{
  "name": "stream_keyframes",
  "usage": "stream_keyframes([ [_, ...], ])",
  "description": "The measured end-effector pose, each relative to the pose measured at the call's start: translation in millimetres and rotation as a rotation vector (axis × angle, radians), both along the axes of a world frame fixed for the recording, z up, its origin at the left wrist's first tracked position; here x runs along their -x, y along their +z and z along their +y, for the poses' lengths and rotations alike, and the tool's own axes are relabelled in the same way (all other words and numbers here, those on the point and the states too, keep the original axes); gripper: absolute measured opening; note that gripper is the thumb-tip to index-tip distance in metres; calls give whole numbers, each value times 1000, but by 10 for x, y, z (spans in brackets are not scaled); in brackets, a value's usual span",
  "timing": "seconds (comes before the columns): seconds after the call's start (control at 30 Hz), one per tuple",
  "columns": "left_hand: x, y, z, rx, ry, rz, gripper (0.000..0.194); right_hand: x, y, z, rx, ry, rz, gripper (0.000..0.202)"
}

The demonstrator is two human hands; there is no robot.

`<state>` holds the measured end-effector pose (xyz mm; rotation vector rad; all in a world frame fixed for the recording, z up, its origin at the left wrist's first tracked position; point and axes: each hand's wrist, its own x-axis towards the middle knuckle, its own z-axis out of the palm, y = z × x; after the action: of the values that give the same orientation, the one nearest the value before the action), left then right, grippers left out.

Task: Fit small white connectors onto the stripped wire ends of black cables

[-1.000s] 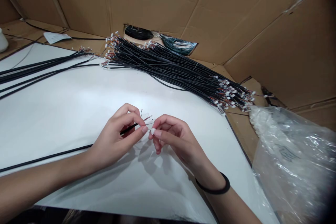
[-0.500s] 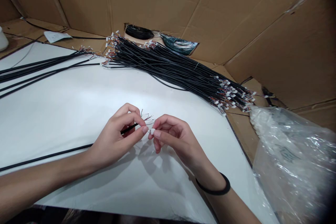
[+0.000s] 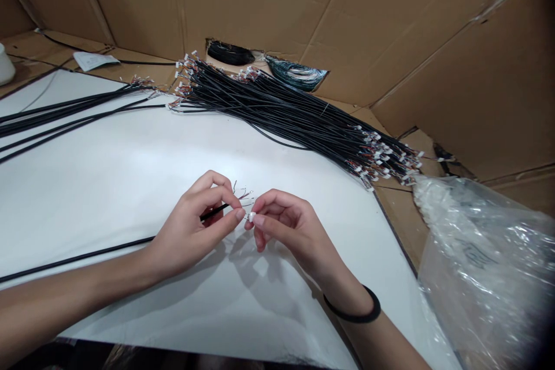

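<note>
Soft glare whitens the bench [image 3: 143,185] nearest the cable bundle [image 3: 277,113]; blurry-edged shadows lie nearer the viewer than the bundle; right of it, the plastic bag [image 3: 485,260] glints, softly focused, into dark vignetting.

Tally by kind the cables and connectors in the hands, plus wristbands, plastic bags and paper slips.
Black cable, in left hand: 1
White connector, in right hand: 1
Black wristband: 1
Clear plastic bag: 1
Paper slip: 1
Total: 5

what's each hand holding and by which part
The left hand holds a black cable near its loose-wire end, thumb and fingertip pinching a thin wire. The right hand pinches a small white connector by its end away from the left hand.
</note>
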<state>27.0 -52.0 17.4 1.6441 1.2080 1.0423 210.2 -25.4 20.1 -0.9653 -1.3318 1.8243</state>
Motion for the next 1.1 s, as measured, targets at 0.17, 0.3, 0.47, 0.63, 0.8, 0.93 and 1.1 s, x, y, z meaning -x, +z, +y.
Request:
stream_keyframes([
  [0.17,-6,4,-2,16,-4,-3,15,10,-36,4,-11,-30,-19,23],
  [0.3,-9,9,8,21,1,0,14,17,-27,-2,-25,-40,-32,23],
  [0.47,-8,6,11,14,9,7,13,18,-10,-12,-48,-61,-54,22],
  [0.63,1,-5,0,9,-7,14,11,17,0,-19,-62,-75,-48,20],
  [0.8,6,-2,5,12,-13,28,11,13,8,-17,-76,-73,-79,20],
  [0.93,9,-6,5,0,-17,33,10,13,0,-16,-91,-68,-83,20],
  [1.1,6,-11,-7,-3,-29,44,10,23,-16,-19,-93,-65,-82,16],
])
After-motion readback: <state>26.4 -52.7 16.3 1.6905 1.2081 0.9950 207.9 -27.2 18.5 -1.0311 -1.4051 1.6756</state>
